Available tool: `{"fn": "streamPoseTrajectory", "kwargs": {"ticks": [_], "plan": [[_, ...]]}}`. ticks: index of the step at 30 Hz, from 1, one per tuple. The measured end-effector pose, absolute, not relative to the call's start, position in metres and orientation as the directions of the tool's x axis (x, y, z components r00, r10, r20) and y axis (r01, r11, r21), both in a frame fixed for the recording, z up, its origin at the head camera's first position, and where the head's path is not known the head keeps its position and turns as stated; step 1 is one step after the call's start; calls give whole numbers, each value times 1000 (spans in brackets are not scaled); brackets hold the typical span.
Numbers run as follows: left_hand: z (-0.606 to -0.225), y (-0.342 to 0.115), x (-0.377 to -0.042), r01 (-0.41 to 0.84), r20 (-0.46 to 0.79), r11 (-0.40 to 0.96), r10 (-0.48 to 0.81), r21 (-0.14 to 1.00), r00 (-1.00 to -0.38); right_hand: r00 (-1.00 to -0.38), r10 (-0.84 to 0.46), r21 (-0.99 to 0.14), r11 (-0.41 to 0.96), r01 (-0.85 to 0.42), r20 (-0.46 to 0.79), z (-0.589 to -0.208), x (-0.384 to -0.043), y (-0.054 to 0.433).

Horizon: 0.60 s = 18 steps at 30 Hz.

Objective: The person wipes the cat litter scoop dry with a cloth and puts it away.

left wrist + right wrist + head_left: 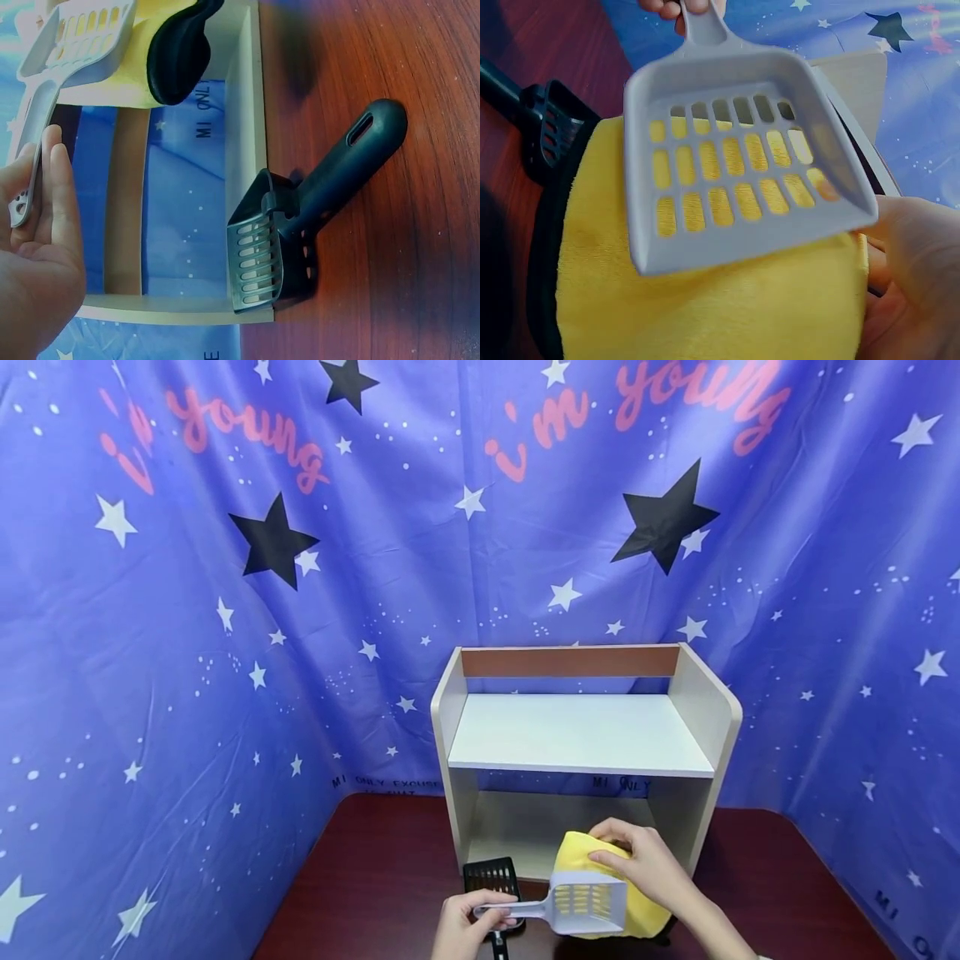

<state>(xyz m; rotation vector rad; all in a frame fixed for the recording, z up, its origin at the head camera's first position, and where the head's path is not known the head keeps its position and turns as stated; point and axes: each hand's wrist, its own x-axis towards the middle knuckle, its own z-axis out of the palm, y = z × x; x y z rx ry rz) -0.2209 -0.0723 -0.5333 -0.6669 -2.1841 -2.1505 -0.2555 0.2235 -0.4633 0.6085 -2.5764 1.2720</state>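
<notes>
My left hand (468, 922) pinches the handle of a light grey slotted litter scoop (588, 906), its slotted pan pointing right. Behind that pan hangs a yellow cloth (647, 914) with a black edge, which my right hand (641, 860) grips between thumb and fingers near its top. In the right wrist view, the yellow fabric (705, 307) shows through the slots of the grey scoop (750, 161). A black slotted scoop (274, 240) lies on the table below my left hand, its handle toward me in the head view.
A pale two-tier shelf unit (581, 739) with a brown back rail stands on the dark red wooden table (367, 868), just beyond the hands. Blue curtains (390, 568) with stars surround the table at the back and sides.
</notes>
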Motion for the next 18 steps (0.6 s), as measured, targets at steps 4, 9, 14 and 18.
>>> {"fn": "streamPoseTrajectory", "kwargs": {"ticks": [4, 9, 14, 18], "plan": [[-535, -70, -222, 315, 308, -26, 303, 949, -902, -884, -338, -747, 482, -457, 323, -466, -254, 223], [-533, -69, -221, 311, 300, -13, 303, 950, -904, -865, -405, -775, 427, -465, 296, -466, -251, 221], [-533, -67, -220, 309, 293, 3, 309, 951, -905, -833, -473, -800, 361, -479, 286, -467, -250, 222], [-534, -66, -219, 301, 283, 12, 306, 953, -909, -803, -515, -803, 318, -503, 299, -467, -249, 222]]}}
